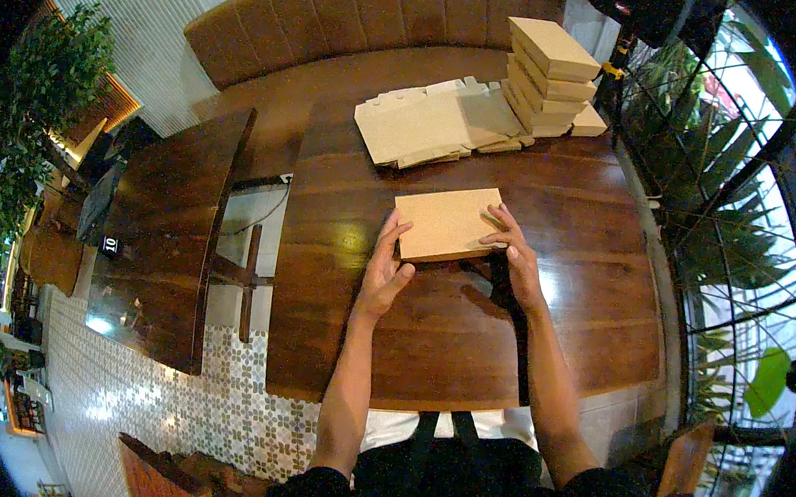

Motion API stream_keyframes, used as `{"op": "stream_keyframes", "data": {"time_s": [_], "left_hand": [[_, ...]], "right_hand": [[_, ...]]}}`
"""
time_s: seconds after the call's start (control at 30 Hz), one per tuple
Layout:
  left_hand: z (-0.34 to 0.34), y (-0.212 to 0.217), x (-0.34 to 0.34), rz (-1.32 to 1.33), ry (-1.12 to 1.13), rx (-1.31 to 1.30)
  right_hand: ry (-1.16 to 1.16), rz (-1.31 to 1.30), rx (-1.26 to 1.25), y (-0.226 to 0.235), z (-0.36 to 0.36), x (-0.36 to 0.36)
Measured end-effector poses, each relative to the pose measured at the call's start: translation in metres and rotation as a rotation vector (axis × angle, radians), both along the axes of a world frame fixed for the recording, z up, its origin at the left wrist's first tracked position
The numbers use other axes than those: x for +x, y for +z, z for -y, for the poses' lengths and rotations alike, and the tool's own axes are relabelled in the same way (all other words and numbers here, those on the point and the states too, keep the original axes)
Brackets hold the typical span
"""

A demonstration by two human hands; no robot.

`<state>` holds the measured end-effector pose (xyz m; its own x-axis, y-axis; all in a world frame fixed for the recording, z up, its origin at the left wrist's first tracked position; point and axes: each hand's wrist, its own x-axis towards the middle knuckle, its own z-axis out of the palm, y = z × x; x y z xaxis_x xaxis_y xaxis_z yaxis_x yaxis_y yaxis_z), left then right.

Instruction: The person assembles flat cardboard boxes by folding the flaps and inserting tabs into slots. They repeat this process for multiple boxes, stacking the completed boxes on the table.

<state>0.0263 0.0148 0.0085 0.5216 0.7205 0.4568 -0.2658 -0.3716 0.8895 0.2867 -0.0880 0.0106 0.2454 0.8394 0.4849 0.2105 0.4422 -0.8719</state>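
You have a folded cardboard box (450,223) lying flat on the wooden table (465,347), straight ahead of you at mid-table. Your left hand (383,271) sits against its left edge, your right hand (514,258) on its right edge. Beyond it, toward the far edge, lies a pile of flat unfolded box blanks (431,125). Just right of that pile, at the far right corner, stands a stack of folded boxes (552,78). Behind the table runs a padded bench (360,21). To your left, across a gap, stands a second table (170,231).
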Motion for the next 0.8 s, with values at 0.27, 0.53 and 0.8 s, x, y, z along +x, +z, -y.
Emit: {"op": "stream_keyframes", "data": {"time_s": [0.27, 0.53, 0.8], "left_hand": [[0.001, -0.007, 0.018, -0.220, 0.279, -0.152], [0.010, -0.009, 0.026, -0.528, 0.285, -0.143], [0.001, 0.002, 0.022, -0.676, 0.299, -0.129]], "right_hand": [[-0.232, -0.064, -0.165, -0.017, -0.013, -0.010], [-0.260, 0.282, -0.320, -0.011, -0.012, -0.011], [-0.480, 0.781, -0.443, 0.006, -0.007, -0.017]]}}
